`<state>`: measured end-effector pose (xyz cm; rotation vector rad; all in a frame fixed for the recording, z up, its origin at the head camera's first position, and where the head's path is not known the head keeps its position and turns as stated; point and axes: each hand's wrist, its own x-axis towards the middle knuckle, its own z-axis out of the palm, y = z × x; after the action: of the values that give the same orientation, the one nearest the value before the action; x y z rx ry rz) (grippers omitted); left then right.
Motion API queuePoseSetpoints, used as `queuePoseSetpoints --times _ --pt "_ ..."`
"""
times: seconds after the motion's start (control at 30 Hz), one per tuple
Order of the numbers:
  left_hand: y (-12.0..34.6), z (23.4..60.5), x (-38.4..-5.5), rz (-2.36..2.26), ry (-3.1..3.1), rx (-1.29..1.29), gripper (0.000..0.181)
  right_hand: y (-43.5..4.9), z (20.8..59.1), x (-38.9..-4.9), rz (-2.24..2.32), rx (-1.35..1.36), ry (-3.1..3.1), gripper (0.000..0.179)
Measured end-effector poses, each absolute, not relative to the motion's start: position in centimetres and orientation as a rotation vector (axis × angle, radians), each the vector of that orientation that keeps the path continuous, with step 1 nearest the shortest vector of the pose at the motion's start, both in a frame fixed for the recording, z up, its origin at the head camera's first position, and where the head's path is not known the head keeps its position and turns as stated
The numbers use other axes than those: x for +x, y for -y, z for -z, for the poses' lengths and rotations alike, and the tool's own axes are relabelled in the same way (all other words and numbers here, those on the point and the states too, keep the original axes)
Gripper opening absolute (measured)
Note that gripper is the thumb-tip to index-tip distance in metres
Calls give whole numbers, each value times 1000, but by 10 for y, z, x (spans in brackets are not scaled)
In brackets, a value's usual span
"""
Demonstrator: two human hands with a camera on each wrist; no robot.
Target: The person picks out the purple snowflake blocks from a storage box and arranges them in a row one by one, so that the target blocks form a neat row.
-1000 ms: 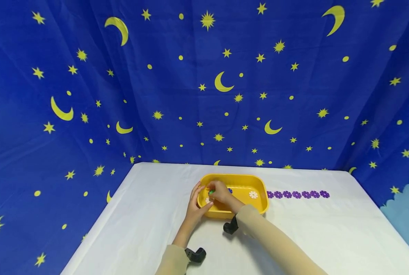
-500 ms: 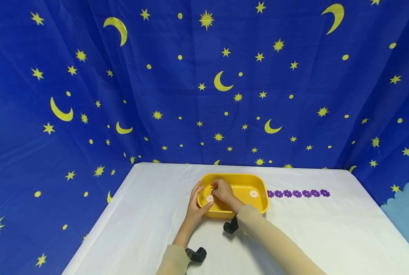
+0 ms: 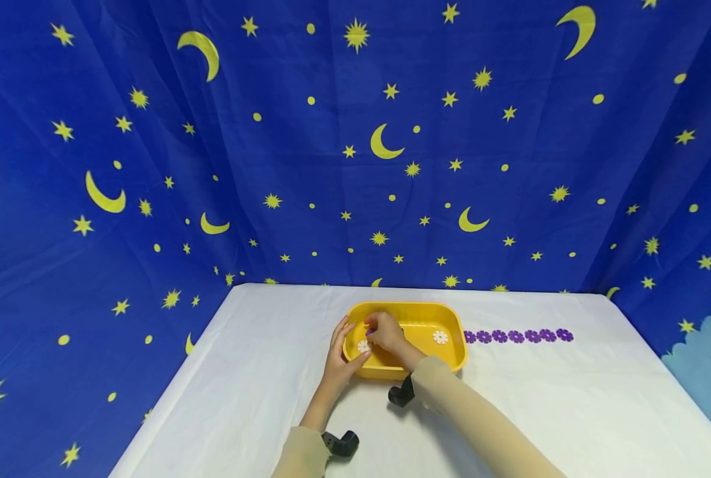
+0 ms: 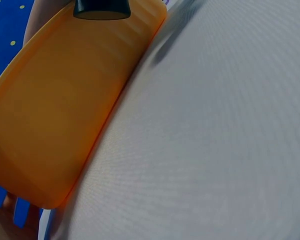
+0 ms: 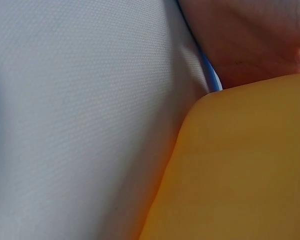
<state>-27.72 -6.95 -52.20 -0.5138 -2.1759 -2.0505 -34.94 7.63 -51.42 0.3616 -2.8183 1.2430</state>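
Note:
A yellow plastic tub (image 3: 421,307) stands on the white table. My left hand (image 3: 338,365) holds its left end, thumb at the near rim and fingers spread along the end wall. In the right wrist view the left hand (image 5: 255,40) shows beside the tub's corner. My right hand (image 3: 388,335) reaches into the tub, fingertips pinching a small purple flower-shaped piece (image 3: 370,331), mostly hidden by the fingers. A white flower piece (image 3: 364,346) lies just below those fingertips. Another white flower piece (image 3: 441,337) lies near the tub's right end.
A straight row of several purple flower pieces (image 3: 516,336) runs rightward from the tub's right side. Blue cloth (image 3: 307,159) with yellow moons and stars hangs behind and beside the table (image 3: 528,398). Black wrist devices (image 3: 341,443) sit at both cuffs.
A green piece was at the right fingertips one second ago; a purple piece is there now. The right hand has shifted slightly inside the tub. The left hand stays in place.

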Motion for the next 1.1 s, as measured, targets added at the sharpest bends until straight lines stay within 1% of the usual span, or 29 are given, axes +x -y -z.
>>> queuePoseSetpoints --times 0.23,0.5,0.73,0.93,1.1 --pt "69 521 -277 2026 2190 -524 62 -78 515 -351 -1308 424 2780 34" --pt "68 521 -277 2041 2193 -526 62 -78 511 -350 -1321 393 2811 32" --pt "68 521 -279 2058 2151 -543 62 -79 511 -351 -1310 448 2825 33" --pt "68 524 -280 2056 2159 -527 62 -80 512 -351 -1382 461 2804 27" --pt "67 525 -281 2064 2138 -534 61 -79 513 -352 -1552 364 2706 22"
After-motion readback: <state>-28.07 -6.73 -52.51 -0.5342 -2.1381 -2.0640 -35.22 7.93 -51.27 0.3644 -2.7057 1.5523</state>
